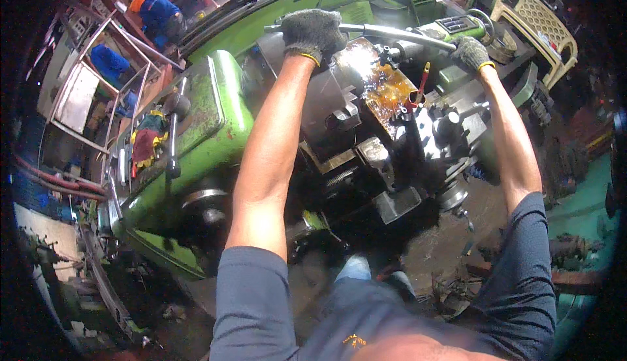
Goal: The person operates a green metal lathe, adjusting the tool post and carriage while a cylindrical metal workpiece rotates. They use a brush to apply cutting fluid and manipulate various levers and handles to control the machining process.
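A long grey metal bar (pixel 401 33) runs across the far side of a green lathe (pixel 230 93). Wrapped round its left part is my left hand (pixel 312 33), in a dark knitted glove with a yellow cuff. My right hand (pixel 471 54), gloved the same way, is closed at the bar's right end. Below the bar, between my arms, lies a plate wet with brownish oil (pixel 385 86). A brush with a red handle (pixel 424 79) stands in a small cup there. The lathe's tool post (pixel 447 126) is near my right forearm.
Coloured rags (pixel 149 139) and a lever (pixel 174 142) are on the headstock at left. A beige plastic chair (pixel 537 28) stands at far right. Another person in blue (pixel 159 15) bends over at far left. Metal scraps (pixel 450 292) lie on the floor by my feet.
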